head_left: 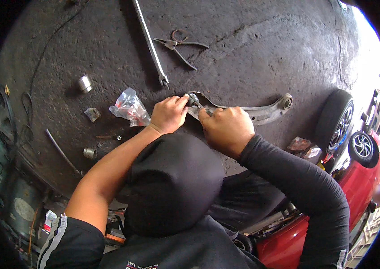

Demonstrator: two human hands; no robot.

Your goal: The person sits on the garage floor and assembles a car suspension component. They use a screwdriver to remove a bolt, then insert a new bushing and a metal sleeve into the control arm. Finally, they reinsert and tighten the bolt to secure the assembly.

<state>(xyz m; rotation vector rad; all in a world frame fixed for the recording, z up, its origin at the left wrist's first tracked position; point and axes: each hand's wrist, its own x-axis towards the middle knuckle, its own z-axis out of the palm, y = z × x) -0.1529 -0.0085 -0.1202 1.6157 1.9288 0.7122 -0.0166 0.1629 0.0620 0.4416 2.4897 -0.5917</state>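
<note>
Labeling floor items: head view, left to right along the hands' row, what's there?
Plastic bag → left hand → right hand → control arm's far bushing → tyre.

the metal arm [261, 113] i'm working on is a long, curved, dull grey piece lying flat on the dark, rough floor [252, 49]. it has a round ring at its far right end. at its left end sits a small dark joint [193, 100], which my left hand [168, 114] and right hand [226, 130] pinch from either side.
</note>
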